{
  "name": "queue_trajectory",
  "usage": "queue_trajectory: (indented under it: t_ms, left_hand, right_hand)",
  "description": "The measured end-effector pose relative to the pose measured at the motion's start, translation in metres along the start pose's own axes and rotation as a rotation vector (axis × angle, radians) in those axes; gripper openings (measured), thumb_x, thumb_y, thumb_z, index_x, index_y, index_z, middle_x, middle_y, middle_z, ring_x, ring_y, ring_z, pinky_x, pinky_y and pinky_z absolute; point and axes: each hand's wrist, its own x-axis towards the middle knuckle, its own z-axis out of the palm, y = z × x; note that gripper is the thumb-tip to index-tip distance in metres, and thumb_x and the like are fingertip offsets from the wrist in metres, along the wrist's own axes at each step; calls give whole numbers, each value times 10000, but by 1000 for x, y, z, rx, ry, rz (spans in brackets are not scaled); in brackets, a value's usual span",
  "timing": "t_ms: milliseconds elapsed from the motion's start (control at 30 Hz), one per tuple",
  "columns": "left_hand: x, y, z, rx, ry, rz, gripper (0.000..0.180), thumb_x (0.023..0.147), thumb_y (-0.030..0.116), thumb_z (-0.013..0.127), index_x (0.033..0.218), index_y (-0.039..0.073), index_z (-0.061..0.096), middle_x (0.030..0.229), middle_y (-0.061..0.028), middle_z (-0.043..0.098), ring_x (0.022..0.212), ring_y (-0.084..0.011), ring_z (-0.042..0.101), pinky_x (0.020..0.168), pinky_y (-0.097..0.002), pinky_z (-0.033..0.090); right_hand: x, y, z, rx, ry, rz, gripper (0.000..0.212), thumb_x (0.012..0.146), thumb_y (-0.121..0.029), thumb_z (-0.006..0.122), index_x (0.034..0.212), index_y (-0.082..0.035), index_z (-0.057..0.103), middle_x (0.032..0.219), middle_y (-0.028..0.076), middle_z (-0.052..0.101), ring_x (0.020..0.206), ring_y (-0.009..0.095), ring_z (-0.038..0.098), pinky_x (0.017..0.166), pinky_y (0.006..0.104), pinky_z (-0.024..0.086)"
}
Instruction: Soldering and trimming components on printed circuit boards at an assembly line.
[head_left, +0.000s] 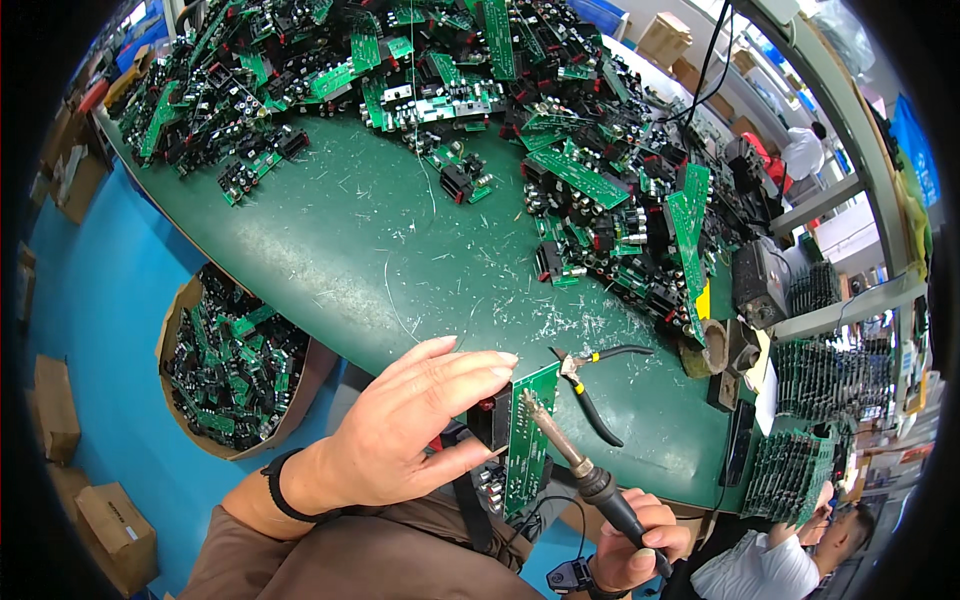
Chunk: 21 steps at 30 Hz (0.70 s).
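My left hand (405, 430) is closed on a green circuit board (530, 440), held upright at the near edge of the table, with black and red parts on its left side. In my right hand (640, 540) is a soldering iron (575, 460), gripped by its dark handle. The iron's tip is at the upper part of the board's green face; whether it touches, I cannot tell. Just beyond the board lies a pair of cutting pliers (590, 390) with black and yellow handles, its jaws apart.
A large heap of circuit boards (560, 140) covers the far side of the green table (330, 220). On the floor at left, a round bin (310, 390) holds more boards. Stacked boards (790, 475) and a grey box (760, 285) stand at right, near a person (760, 565).
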Motion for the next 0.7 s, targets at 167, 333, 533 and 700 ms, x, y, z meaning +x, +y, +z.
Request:
queue_trajectory:
  t_ms: [167,333,533,700]
  left_hand:
    - [0,-1,-1,-1,3,5,627,664,82,736,1229,52,467,1220,-154,555,1098,-302,561,985,-484,352]
    - [0,-1,-1,13,5,5,621,666,80,733,1226,45,467,1205,-167,561,1086,-304,568,984,-478,356]
    - [-6,-19,10,-197,114,-104,570,672,62,736,1183,-9,494,1189,-185,561,1092,-297,558,948,-418,406]
    - [-32,-25,4,-535,360,-463,564,717,-19,610,1240,-62,404,1183,-143,538,1068,-214,546,926,-320,430]
  right_hand:
    - [3,-3,2,16,-21,-19,237,860,-270,605,952,-73,510,793,120,557,660,234,536,650,399,422]
    - [3,-3,4,20,4,-13,210,855,-254,603,919,-71,522,799,123,555,665,243,534,663,411,430]
    - [-3,15,-20,-144,239,-32,316,869,-348,585,914,-70,441,757,106,516,604,192,497,557,315,420]
    - [16,22,-84,-337,469,-90,215,919,-186,488,1042,-10,497,907,123,544,754,195,514,656,320,432]
